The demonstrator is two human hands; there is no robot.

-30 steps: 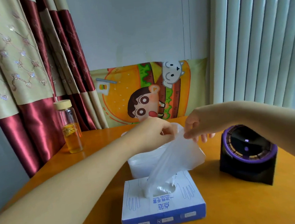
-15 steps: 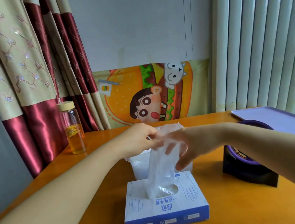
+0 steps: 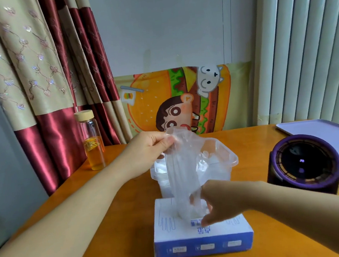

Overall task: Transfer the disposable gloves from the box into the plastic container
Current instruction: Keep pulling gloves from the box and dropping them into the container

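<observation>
A blue and white glove box (image 3: 201, 237) lies at the table's front. Behind it stands a clear plastic container (image 3: 231, 161) with crumpled clear gloves inside. One clear disposable glove (image 3: 181, 168) stretches upward from the box's top slot. My left hand (image 3: 150, 148) pinches its upper end above the container's left side. My right hand (image 3: 219, 202) is down at the slot, fingers curled around the glove's lower end and thumb resting on the box top.
A glass bottle (image 3: 91, 140) with orange liquid stands at the back left by the curtain. A round purple and black device (image 3: 304, 164) sits to the right, with a pale tray (image 3: 325, 134) behind it. A cartoon poster leans against the wall.
My right hand dropped from the glove's top to the box slot. My left hand lifted the glove's upper end higher, pulling it taut.
</observation>
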